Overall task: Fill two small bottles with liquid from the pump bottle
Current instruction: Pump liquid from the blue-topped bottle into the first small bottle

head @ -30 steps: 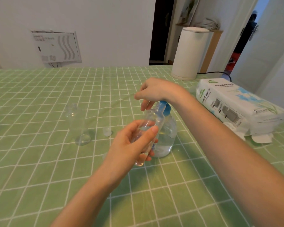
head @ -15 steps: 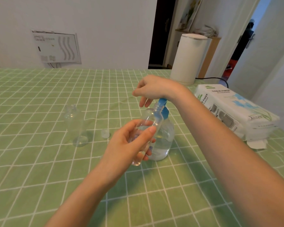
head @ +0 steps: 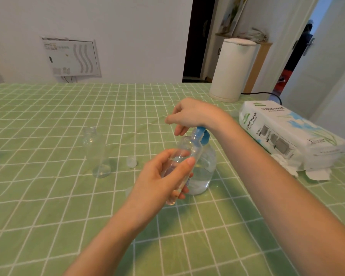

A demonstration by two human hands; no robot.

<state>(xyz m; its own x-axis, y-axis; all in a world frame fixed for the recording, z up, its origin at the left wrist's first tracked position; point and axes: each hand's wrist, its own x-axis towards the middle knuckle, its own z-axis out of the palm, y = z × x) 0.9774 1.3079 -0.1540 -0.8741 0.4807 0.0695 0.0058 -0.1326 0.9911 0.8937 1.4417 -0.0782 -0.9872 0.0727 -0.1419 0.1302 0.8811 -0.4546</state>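
Change since a moment ago: almost nothing. Both hands keep their pose at the pump, and only the view has drifted a little.
Left hand: grips a small clear bottle round its lower half, thumb on the near side and fingers wrapped behind.
Held bottle: see-through plastic with a narrow neck, tilted so its open mouth leans up against the blue pump head. How much liquid it holds cannot be made out.
Pump bottle: round-bodied and clear, standing upright on the table just behind the held bottle, near the middle of the view. Clear liquid fills its lower part.
Right hand: sits over the top of the pump head with fingers bent loosely downward and nothing in them. Whether the palm presses the pump is hidden.
Second small bottle: clear and uncapped, standing upright well to the left, apart from both hands.
Cap: small and pale, lying between the second bottle and the pump bottle.
Table: covered in a green cloth with a white grid.
Right side: a white tissue pack lies flat, with a white cylinder behind it at the table's far edge.
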